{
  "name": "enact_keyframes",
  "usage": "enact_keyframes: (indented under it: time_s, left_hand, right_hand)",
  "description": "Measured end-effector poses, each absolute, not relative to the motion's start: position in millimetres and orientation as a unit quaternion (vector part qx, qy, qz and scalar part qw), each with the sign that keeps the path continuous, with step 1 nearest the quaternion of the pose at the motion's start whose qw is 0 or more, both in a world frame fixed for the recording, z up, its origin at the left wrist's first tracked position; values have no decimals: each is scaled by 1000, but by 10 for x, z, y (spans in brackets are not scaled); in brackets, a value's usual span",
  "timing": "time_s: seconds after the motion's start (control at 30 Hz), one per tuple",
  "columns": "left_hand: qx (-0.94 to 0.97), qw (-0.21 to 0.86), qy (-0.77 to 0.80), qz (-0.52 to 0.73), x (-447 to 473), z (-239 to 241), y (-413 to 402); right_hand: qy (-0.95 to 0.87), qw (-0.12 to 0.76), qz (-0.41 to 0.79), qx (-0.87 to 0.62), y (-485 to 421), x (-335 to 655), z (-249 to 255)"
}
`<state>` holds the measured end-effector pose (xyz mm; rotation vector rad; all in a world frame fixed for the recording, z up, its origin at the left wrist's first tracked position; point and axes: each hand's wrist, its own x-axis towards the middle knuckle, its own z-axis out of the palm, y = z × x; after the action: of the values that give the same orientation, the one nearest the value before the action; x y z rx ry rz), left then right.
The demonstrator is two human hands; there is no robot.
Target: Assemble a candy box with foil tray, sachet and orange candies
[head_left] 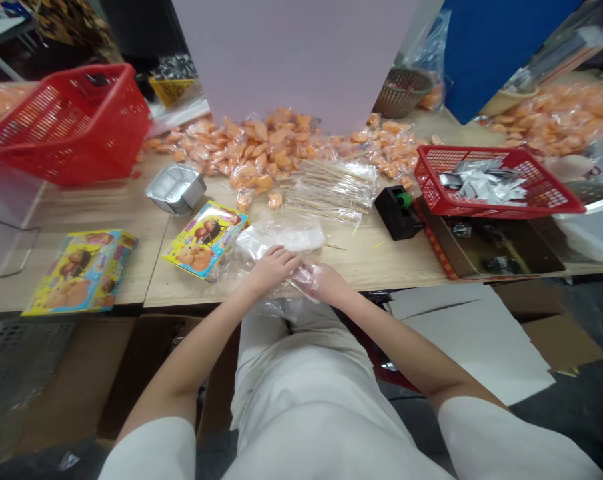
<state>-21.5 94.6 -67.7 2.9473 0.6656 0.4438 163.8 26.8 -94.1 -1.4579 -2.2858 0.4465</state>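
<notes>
At the near edge of the pale wooden table (368, 263), the head view shows our right hand (327, 283) pinching a crumpled clear plastic bag (302, 283). Our left hand (271, 270) reaches its other side, fingers close together; we cannot tell whether they grip. Just beyond lies a flat white plastic bundle (301, 237), near a yellow printed cardboard box (208, 237).

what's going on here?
At a wooden bench, a person's right hand grips clear plastic near the front edge; the left hand touches it too. Whitish plastic lies just beyond. A yellow box and foil trays sit to the left, orange pieces and thin sticks farther back, a tape dispenser to the right.
</notes>
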Motion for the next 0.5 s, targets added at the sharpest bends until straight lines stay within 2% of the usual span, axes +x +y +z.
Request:
enact_keyframes:
  time_s: [0.27,0.5]
  left_hand:
    - [959,107,241,102,-255,-750,874]
    - [972,88,196,91,-299,-835,834]
  right_hand:
    - [-859,191,135,-455,327,1710,-859]
    - [-879,171,163,-413,240,1913,-656]
